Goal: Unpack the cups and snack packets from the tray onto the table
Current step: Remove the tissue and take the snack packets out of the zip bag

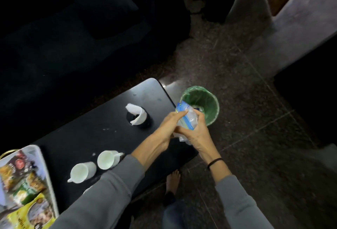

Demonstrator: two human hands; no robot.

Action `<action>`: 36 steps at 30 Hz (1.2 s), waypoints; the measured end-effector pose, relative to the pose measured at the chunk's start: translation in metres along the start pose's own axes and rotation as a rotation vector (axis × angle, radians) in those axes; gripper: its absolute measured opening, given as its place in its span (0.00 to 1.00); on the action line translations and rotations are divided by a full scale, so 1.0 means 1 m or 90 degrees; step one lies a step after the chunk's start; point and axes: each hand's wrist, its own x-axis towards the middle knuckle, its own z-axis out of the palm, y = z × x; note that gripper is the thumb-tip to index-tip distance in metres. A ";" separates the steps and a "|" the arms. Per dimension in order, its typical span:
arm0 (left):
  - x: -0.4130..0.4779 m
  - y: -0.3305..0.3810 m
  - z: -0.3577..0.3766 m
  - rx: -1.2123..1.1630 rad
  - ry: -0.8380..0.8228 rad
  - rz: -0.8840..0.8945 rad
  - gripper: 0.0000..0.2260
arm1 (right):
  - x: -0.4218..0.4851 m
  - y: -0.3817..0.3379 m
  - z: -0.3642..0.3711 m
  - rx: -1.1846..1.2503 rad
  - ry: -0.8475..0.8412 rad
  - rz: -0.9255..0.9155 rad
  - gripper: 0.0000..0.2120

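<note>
Beyond the black worktop's (113,134) end, both hands, left (168,125) and right (196,130), have fingers clamped on a crumpled clear blue-edged plastic bag (187,117); two white cups (94,165) lie beside the snack-packet tray (46,170).

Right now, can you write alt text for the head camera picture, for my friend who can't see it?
Two hands, the left hand and the right hand, hold a clear plastic bag near a green bin on the floor. Two white cups lie on their sides on a black table, and snack packets are on a tray at left.
</note>
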 end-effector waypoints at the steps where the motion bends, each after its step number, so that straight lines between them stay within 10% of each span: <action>1: 0.013 -0.006 0.006 0.018 -0.006 0.011 0.18 | 0.007 0.006 -0.006 -0.013 0.028 0.007 0.39; 9: 0.107 -0.031 0.042 0.041 -0.013 -0.004 0.11 | 0.064 0.045 -0.047 -0.112 0.213 0.008 0.18; 30: 0.246 -0.072 0.058 0.138 0.037 -0.020 0.06 | 0.244 0.143 -0.075 -0.259 0.305 0.233 0.37; 36: 0.242 -0.074 0.056 0.143 0.055 -0.011 0.08 | 0.233 0.150 -0.082 -0.249 0.320 0.235 0.25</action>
